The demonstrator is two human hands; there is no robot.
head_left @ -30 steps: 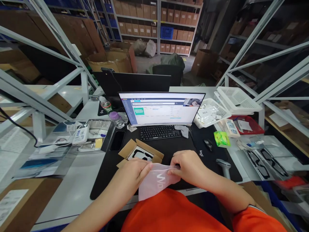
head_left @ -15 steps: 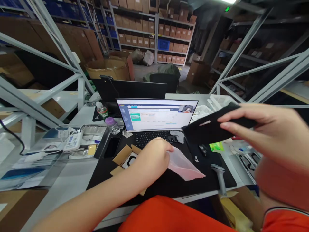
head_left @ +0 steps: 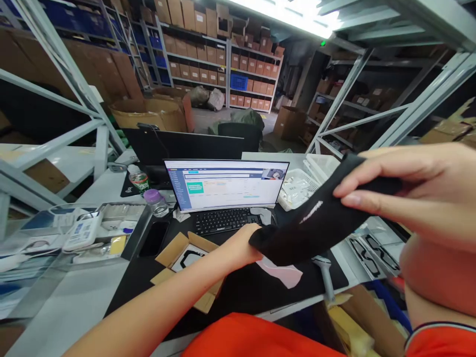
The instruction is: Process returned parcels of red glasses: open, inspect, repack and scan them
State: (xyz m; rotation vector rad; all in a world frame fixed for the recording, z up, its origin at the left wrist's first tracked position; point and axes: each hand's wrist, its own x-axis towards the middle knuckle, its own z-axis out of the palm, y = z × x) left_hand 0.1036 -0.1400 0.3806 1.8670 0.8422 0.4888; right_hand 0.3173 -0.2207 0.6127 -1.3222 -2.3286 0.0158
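My right hand pinches a flat black cloth piece, perhaps a pouch, with a small white mark, between thumb and fingers. It slants down to the left, and its far end overlaps my left hand. That hand is closed around a thin pale pink bag or sheet, whose lower part hangs out beneath the cloth. The cloth hides the left fingertips, so whether they also grip it is unclear. Left of this hand stands an open cardboard box with a white item with black lines inside.
Behind my hands are a monitor and keyboard. A barcode scanner lies right, near a white basket. A phone, purple-capped bottle and grey tray are left. Metal frames flank the desk.
The black cloth has swung down and left, so its end now meets my left hand and covers part of the pink bag. The view has tilted up and shifted right.
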